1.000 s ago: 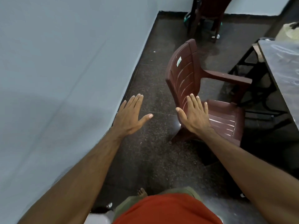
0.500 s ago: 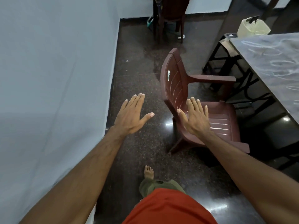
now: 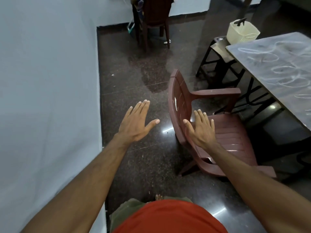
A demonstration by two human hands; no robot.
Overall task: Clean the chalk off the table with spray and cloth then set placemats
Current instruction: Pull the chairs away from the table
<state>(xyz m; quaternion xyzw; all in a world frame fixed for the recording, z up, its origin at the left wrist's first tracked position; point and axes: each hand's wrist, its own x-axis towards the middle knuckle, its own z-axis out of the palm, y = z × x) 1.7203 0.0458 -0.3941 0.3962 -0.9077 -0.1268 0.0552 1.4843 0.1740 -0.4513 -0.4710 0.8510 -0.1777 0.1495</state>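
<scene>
Head view looks down past an orange shirt [image 3: 170, 217] onto a dark speckled stone floor [image 3: 134, 84], with a pale blue-grey wall [image 3: 47, 81] filling the left side. At the right edge stands the table [image 3: 277, 68], its grey top covered in looping white chalk marks [image 3: 286, 71] and carried on a black metal frame. Neither spray, cloth nor placemats can be made out. A maroon plastic armchair [image 3: 232, 132] sits just beside the table, its seat turned toward it and its slatted back toward the wall. Beyond the table's far corner a small dark stool [image 3: 217, 49] stands, and a pale yellow basket-like container [image 3: 242, 31] sits past the corner; whether it rests on the stool cannot be told. A second dark chair [image 3: 154, 17] stands against the far wall. Both bare forearms reach forward. The left hand [image 3: 136, 123] hovers over the floor between wall and armchair, fingers straight and together, thumb spread, holding nothing. The right hand [image 3: 202, 130] is spread flat in front of the armchair's seat and back, gripping nothing; contact with the chair cannot be told. A bare foot [image 3: 158, 197] peeks out below.
</scene>
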